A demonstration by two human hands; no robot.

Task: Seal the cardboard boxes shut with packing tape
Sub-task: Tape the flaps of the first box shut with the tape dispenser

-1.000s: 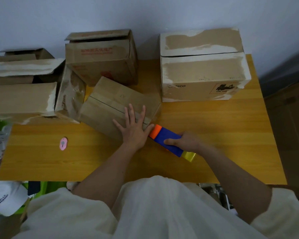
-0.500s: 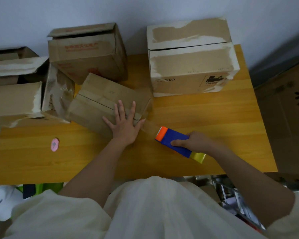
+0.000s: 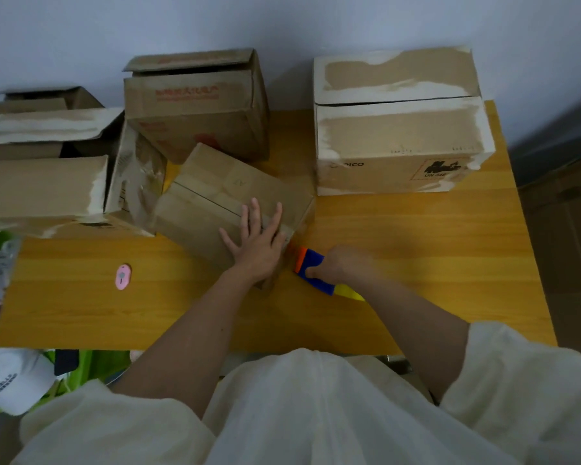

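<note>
Your right hand (image 3: 344, 265), gripping the tape dispenser (image 3: 311, 268), has swung back to the box (image 3: 228, 203) at 3 o'clock; your left hand (image 3: 259, 241) presses flat. Taping resumes.

Matt scuffed cardboard box (image 3: 215, 203) on smooth wood-grain table (image 3: 416, 246)

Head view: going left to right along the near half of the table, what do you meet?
Pink cutter → left hand flat on the small box → tape dispenser → right hand gripping it.
</note>
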